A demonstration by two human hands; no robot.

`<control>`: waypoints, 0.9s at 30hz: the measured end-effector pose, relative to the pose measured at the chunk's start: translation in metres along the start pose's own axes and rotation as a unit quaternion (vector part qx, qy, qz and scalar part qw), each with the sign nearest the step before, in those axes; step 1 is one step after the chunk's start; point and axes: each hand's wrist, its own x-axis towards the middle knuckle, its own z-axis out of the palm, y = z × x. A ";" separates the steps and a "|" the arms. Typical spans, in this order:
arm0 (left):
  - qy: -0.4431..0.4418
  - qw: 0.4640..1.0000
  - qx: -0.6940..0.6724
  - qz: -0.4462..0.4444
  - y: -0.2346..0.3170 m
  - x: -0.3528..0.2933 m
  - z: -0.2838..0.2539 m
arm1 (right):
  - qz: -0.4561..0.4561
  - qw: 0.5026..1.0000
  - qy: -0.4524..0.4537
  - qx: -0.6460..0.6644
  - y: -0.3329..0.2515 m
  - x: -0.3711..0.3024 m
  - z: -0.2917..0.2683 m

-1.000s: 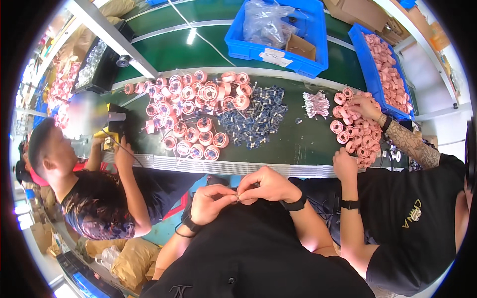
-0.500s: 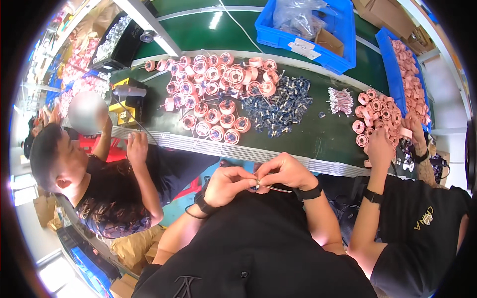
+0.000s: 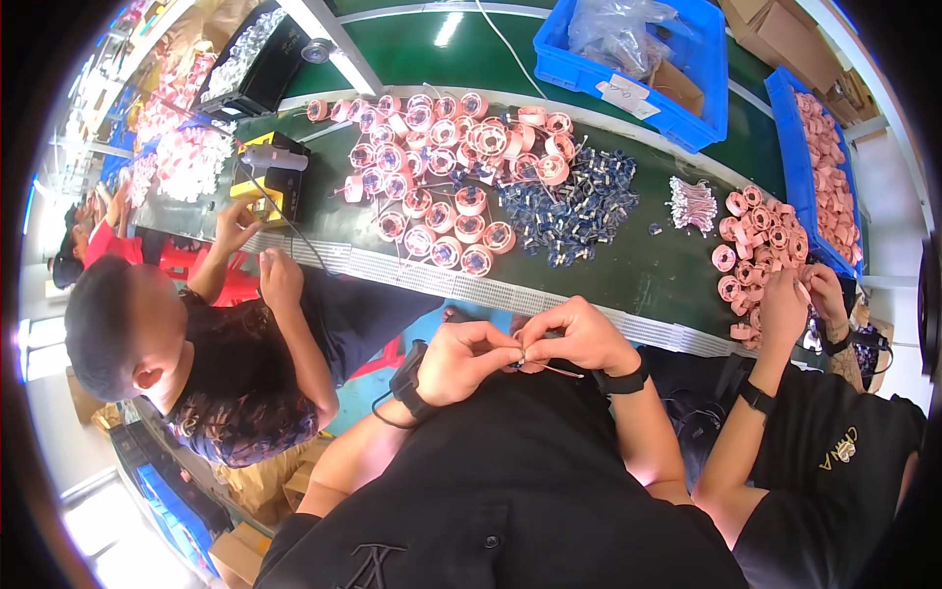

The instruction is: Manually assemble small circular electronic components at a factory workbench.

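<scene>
Just in front of my dark shirt, both my hands meet at the fingertips. My left hand (image 3: 461,361) and my right hand (image 3: 581,340) are closed in a pinch on one small blue part with a thin wire (image 3: 561,370). The wire sticks out to the right below my right fingers. Most of the blue part is hidden by the fingertips. Beyond my hands, a heap of similar small blue parts (image 3: 569,208) lies on the green bench (image 3: 648,280). Left of that heap sit several pink ring-shaped coils (image 3: 442,216) with wire ends.
A bundle of white-and-pink wires (image 3: 693,205) and a pile of pink rings (image 3: 760,240) lie right. Blue bins (image 3: 628,93) stand behind. On the left is a yellow-and-black device (image 3: 270,182). Co-workers sit close on both sides, their elbows near mine.
The whole view has shifted, so the bench appears further right. My hands keep their pinch on the part. The left co-worker's hand has come near the yellow device; the right co-worker's hands have come together.
</scene>
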 end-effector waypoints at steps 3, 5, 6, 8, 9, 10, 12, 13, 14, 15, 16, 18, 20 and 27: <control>0.013 0.999 0.029 0.006 0.000 -0.001 0.001 | 0.017 1.000 0.002 -0.022 -0.002 0.001 0.003; 0.020 0.999 0.040 0.012 0.003 -0.001 0.004 | -0.004 1.000 0.018 -0.012 0.003 0.001 0.001; 0.021 0.993 0.115 0.023 0.006 -0.002 0.006 | -0.005 1.000 0.017 -0.012 0.007 0.000 -0.001; 0.022 0.981 0.189 0.037 0.009 -0.001 0.004 | 0.005 1.000 -0.005 0.023 0.013 0.002 -0.002; 0.024 0.992 0.114 0.044 0.006 0.001 0.003 | 0.003 1.000 -0.006 0.021 0.014 0.003 -0.001; 0.025 0.998 0.039 0.051 0.005 0.005 0.000 | -0.022 0.998 0.025 0.056 0.013 0.007 0.001; -0.002 0.995 -0.052 0.090 0.000 0.013 -0.006 | -0.050 0.993 0.055 0.087 0.012 0.014 0.003; 0.021 0.990 -0.009 0.137 -0.005 0.016 -0.008 | -0.042 0.982 0.110 0.144 0.009 0.019 0.004; 0.044 0.982 0.033 0.183 -0.008 0.020 -0.008 | -0.033 0.965 0.165 0.201 0.005 0.024 0.006; 0.055 0.971 0.100 0.210 -0.010 0.025 -0.008 | -0.027 0.946 0.172 0.272 -0.001 0.024 0.009; 0.088 0.965 0.145 0.202 -0.010 0.025 -0.004 | -0.029 0.948 0.168 0.268 -0.002 0.027 0.012; 0.100 0.975 0.036 0.194 -0.021 0.032 0.005 | -0.038 0.916 0.221 0.334 -0.005 0.031 0.015; 0.082 0.983 0.009 0.167 -0.020 0.034 0.007 | -0.049 0.912 0.229 0.338 0.001 0.035 0.014; 0.034 0.985 -0.161 0.059 -0.018 0.033 -0.010 | -0.270 0.849 0.291 -0.349 -0.012 0.037 0.007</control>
